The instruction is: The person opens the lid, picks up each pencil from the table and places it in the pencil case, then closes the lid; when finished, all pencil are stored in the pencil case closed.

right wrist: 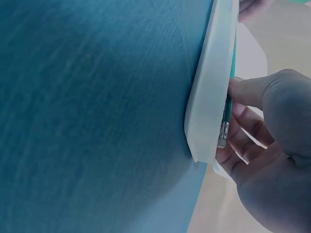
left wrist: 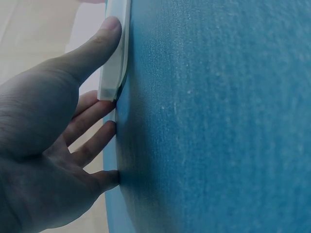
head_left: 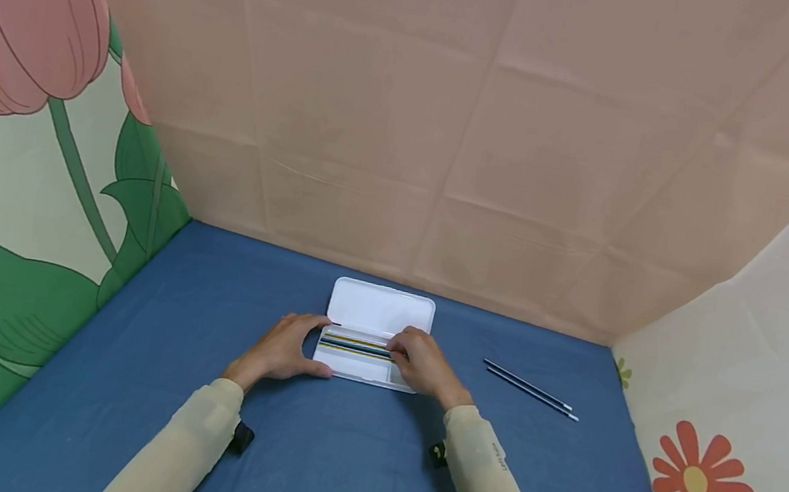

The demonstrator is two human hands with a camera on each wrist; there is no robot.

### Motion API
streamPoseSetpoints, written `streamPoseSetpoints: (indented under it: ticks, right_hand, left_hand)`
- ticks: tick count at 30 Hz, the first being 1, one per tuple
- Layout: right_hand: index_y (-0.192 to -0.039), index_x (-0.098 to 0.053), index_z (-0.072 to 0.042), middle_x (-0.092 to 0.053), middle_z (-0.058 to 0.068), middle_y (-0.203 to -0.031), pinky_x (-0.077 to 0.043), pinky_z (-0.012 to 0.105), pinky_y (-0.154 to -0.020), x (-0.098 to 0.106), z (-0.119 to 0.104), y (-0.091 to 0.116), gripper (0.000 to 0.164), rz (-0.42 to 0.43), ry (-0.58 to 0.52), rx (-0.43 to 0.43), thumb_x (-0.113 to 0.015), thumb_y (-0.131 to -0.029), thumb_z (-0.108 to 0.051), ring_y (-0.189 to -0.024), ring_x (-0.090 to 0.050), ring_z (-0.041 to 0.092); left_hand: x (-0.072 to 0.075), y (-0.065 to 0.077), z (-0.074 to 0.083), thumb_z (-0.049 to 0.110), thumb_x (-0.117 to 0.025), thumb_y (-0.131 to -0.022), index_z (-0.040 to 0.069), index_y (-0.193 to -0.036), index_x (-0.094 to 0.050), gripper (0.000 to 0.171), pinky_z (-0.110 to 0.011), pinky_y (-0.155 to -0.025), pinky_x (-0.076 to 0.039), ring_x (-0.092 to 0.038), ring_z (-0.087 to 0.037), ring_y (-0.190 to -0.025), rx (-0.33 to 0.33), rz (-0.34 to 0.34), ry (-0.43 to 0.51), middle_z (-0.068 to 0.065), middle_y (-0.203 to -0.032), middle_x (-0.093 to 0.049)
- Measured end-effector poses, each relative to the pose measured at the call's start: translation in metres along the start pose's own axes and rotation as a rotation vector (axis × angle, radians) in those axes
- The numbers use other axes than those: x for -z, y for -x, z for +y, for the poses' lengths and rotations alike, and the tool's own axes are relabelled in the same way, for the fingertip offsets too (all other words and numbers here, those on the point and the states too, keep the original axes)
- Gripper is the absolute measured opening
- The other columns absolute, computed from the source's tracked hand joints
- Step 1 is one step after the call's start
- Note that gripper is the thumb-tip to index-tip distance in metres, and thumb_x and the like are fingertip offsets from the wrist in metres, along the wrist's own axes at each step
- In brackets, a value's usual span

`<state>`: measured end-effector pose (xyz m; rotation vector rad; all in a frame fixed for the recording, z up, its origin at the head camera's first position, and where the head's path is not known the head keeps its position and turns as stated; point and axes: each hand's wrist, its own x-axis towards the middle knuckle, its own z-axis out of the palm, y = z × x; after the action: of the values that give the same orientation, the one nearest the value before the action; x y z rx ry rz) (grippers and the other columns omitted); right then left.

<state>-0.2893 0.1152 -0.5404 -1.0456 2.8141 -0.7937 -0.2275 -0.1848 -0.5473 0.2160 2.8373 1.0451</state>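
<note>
A white pencil case (head_left: 356, 368) lies on the blue cloth with its lid (head_left: 382, 307) folded back. Several pencils (head_left: 350, 348) lie lengthwise inside, some yellow, some dark. My left hand (head_left: 285, 348) holds the case's left end, thumb (left wrist: 104, 41) against the front wall and fingers spread toward the back. At the right end, my right hand (head_left: 423, 364) pinches a green pencil (right wrist: 228, 111) between thumb and fingers, just above the tray rim. Its metal band and pale eraser (right wrist: 222, 143) show in the right wrist view; the head view hides that end behind the hand.
Two dark pencils (head_left: 529, 388) with pale ends lie side by side on the blue cloth (head_left: 364, 460), right of the case. A tan curtain (head_left: 398, 112) hangs behind. Flower-printed cloth (head_left: 702, 483) borders the left and right sides.
</note>
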Motion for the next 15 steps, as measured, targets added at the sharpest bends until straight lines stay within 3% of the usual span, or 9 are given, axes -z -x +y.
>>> streamPoseSetpoints:
  ticks: [15]
  right_hand:
    - [-0.121,-0.084,-0.003,-0.081,0.009,-0.112,-0.064,0.047,-0.096,0.0007,0.0023,0.0011,0.017,-0.023,-0.001,0.006,-0.076,-0.106,-0.003,-0.102,-0.072,0.020]
  left_hand:
    - [0.0005,0.0010,0.0017,0.042,-0.100,-0.087,0.010,-0.165,-0.055,0.096,-0.071,-0.130,-0.042,-0.047,-0.047,-0.159,0.022,0.001,-0.001,-0.021,-0.172,-0.054]
